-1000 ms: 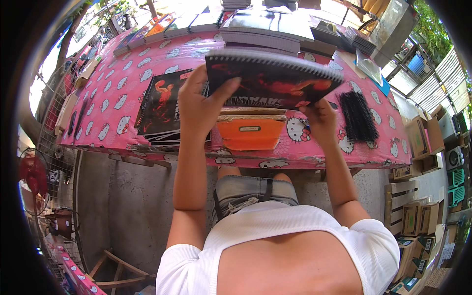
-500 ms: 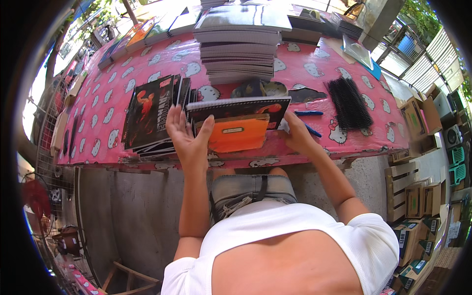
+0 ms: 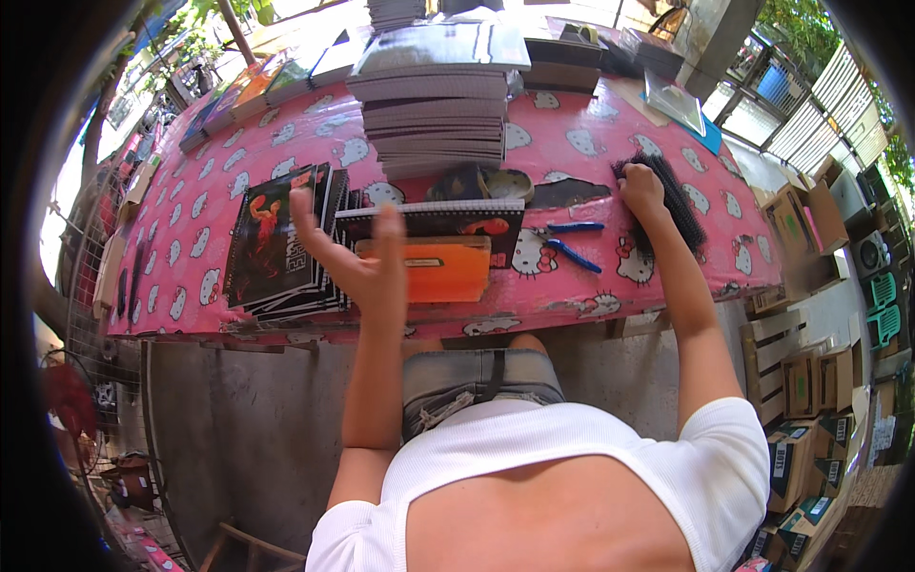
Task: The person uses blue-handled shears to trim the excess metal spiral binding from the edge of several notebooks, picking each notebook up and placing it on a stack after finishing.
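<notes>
My left hand (image 3: 353, 272) is raised with its fingers apart, somewhat blurred, at the left end of a dark notebook (image 3: 429, 221). That notebook stands tilted on its long edge, its white page block on top, behind an orange block (image 3: 434, 272) with a small metal label plate. To the right, my right hand (image 3: 644, 191) has its fingers closed at the left side of a pile of black spiral binding coils (image 3: 675, 202). Blue-handled pliers (image 3: 574, 250) lie spread between the notebook and the coils. Left of my left hand lies a stack of dark-covered notebooks (image 3: 276, 234).
A tall stack of paper blocks (image 3: 434, 119) rises behind the notebook. A dark patterned pouch-like thing (image 3: 477, 186) sits at its foot. More books (image 3: 257, 88) line the table's far left edge. Clear sheets (image 3: 675, 100) lie far right. Cardboard boxes (image 3: 805, 224) stand beyond the table's right side.
My right hand has left the notebook's right end and reached right to the coils. My left hand has lifted slightly off the notebook, and the pliers now show fully.
</notes>
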A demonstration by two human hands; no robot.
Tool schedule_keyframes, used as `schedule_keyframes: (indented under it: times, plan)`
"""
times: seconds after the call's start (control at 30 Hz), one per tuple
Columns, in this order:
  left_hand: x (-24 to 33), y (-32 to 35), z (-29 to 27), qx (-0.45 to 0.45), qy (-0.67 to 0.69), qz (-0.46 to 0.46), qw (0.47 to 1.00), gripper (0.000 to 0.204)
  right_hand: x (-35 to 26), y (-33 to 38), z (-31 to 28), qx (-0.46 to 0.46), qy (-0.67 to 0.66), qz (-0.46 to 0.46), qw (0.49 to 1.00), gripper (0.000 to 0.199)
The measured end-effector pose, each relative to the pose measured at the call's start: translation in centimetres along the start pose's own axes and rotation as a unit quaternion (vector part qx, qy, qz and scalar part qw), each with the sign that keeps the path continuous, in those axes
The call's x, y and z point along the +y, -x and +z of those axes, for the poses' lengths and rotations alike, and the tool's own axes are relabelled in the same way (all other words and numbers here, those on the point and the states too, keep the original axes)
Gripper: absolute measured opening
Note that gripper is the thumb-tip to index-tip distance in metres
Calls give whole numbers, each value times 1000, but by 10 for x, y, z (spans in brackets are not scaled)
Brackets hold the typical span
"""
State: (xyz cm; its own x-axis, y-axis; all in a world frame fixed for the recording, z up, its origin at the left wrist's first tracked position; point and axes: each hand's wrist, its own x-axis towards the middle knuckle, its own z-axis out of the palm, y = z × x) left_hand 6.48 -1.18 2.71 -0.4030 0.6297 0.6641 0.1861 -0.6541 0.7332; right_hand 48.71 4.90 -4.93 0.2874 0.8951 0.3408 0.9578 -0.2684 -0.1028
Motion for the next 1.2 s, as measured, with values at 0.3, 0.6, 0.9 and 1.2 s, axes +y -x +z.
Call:
schedule_keyframes:
  times: [0.3,0.6,0.9,1.2]
  plan:
    - [11,23,25,-356,-322,227,848,47,-134,100,-98,12,-421,-254,870,26]
    - [10,23,31,-255,-147,187,937,17,-166,113,-119,-31,-496,-161,853,20]
    - [10,26,28,-269,-159,151,938,15,-161,88,-129,-165,-509,-228,814,15]
    - [8,26,27,-266,-168,162,935,15,-160,81,-137,-229,-495,-253,799,16]
